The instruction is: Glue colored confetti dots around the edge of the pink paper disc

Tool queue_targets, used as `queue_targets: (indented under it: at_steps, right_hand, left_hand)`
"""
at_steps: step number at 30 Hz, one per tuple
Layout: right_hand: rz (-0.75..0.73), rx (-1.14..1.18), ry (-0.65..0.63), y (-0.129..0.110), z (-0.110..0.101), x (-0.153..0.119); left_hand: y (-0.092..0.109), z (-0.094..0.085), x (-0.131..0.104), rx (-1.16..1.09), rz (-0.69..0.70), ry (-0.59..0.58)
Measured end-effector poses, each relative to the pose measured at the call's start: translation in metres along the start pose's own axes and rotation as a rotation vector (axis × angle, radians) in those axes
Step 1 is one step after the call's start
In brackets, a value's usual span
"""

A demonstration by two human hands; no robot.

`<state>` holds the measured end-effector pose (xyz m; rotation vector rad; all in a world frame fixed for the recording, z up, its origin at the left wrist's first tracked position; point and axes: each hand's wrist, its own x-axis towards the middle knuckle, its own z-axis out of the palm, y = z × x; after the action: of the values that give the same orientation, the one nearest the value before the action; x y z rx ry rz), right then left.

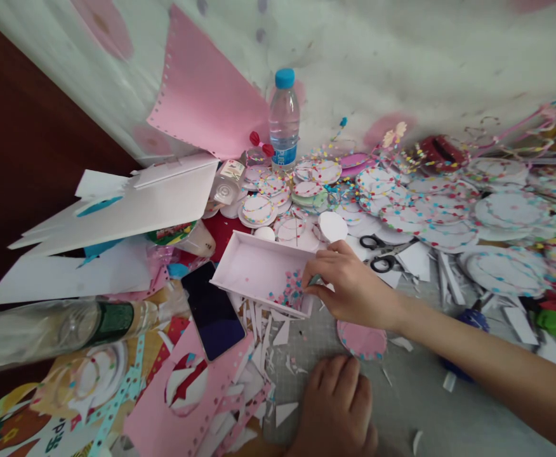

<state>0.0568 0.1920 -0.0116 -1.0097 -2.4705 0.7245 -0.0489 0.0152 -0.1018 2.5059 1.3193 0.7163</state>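
My right hand (342,282) is at the right end of a white open box (240,263), its thumb and fingers pinched together; what they hold, if anything, is too small to name. Small pink and blue pieces (290,289) lie inside the box near those fingertips. Below, my left hand (336,400) rests on the grey mat (392,387) with its fingers curled; anything under them is hidden. Between the hands a pink disc (361,339) with small pieces around its edge lies flat on the mat.
Black scissors (385,254) lie right of the box, a dark phone (214,311) left of it. A water bottle (284,120) stands behind. Decorated paper discs (516,209) fill the back right. A clear bottle (68,327) lies at the left, and paper scraps litter the front.
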Motion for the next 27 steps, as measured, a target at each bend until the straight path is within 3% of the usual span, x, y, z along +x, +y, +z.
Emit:
queue_targets:
  at_steps: [12, 20, 24, 27]
  right_hand:
    - [-0.012, -0.01, 0.038, -0.001, 0.007, -0.002]
    - [0.11, 0.18, 0.405, -0.003, -0.006, -0.012]
    - [0.201, 0.344, 0.517, -0.014, -0.018, -0.023]
    - [0.246, 0.476, 0.61, -0.023, -0.03, -0.042]
  left_hand:
    - [0.0, -0.001, 0.0, -0.031, -0.008, -0.018]
    - [0.003, 0.001, -0.003, -0.071, -0.046, -0.074]
    - [0.006, -0.003, -0.002, -0.142, -0.073, -0.016]
    - [0.01, -0.018, 0.001, -0.271, -0.129, 0.05]
